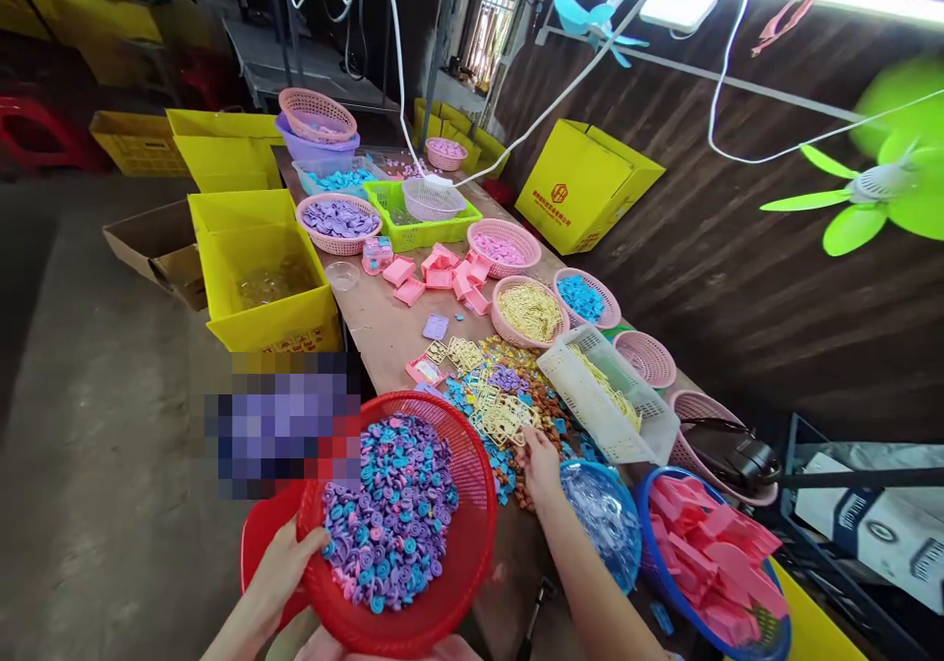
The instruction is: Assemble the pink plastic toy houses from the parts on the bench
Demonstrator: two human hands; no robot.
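Observation:
My left hand [282, 565] grips the left rim of a red plastic basket [476, 543], thumb over the edge. Tilted towards me, the basket holds a heap of small purple, blue and pink swirl-shaped pieces [390, 513]. My right hand [542, 464] reaches to the table, fingers bent together at the edge of cream openwork plastic pieces [505, 415]. What lies between those fingertips is hidden. Around them spread small brown pieces [550, 410], blue pieces [501, 469] and purple pieces [508, 378].
Pink baskets of cream pieces [529, 311] and blue pieces [580, 297] line the table's far side. A white crate [612, 395] stands beyond my right hand. Nearby are a blue tub of clear parts [601, 518] and a blue basket of pink parts [715, 553]. A green fan [874, 189] hangs right.

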